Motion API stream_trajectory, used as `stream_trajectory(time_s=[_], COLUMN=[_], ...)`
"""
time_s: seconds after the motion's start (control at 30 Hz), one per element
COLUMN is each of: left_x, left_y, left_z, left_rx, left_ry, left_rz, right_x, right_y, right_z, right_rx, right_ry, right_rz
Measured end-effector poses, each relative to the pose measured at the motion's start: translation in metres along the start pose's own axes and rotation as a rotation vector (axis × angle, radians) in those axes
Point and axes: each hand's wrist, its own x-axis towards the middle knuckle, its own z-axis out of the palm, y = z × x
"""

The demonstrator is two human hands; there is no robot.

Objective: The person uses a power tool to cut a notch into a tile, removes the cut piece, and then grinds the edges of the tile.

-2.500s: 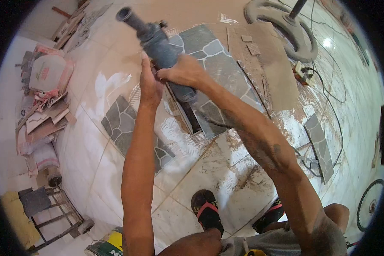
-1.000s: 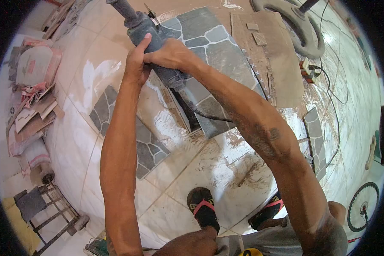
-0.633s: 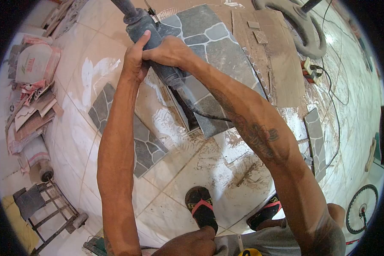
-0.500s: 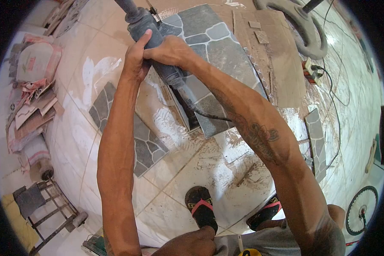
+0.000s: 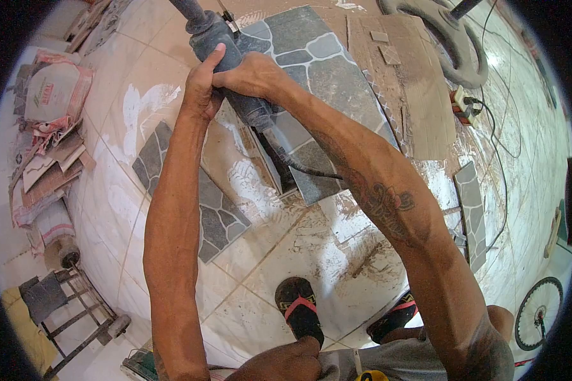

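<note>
A dark, dusty corded power tool lies slantwise across the upper middle of the head view; I cannot make out its exact kind. My left hand is closed on its near-left side, the thumb pointing up along the body. From the right, my right hand wraps over the same body, touching the left hand. Below the tool, partly covered by it and my right arm, is a large stone-patterned tile with pale joint lines. A black cord leaves the tool's near end and passes under my right forearm.
Another stone-patterned tile lies on the floor at left, and a narrow tile strip at right. Cardboard lies beyond the large tile. A power outlet block has trailing cables. Bags and scraps are piled at left.
</note>
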Motion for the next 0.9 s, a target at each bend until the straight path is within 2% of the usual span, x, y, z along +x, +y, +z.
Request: stream_trajectory(time_s=[0.4,0.6,0.9], left_x=[-0.015,-0.015,-0.019], left_y=[-0.006,-0.006,0.000], left_z=[0.006,0.009,0.013], left_rx=[-0.066,-0.117,0.058], left_ry=[0.060,0.060,0.099], left_rz=[0.112,0.154,0.162], right_x=[-0.008,-0.017,-0.010], right_y=[-0.008,-0.021,-0.014], right_z=[0.000,-0.009,-0.005], right_rx=[-0.043,-0.002,0.023], right_ry=[0.016,-0.017,0.010], right_rz=[-0.021,0.059,0.109])
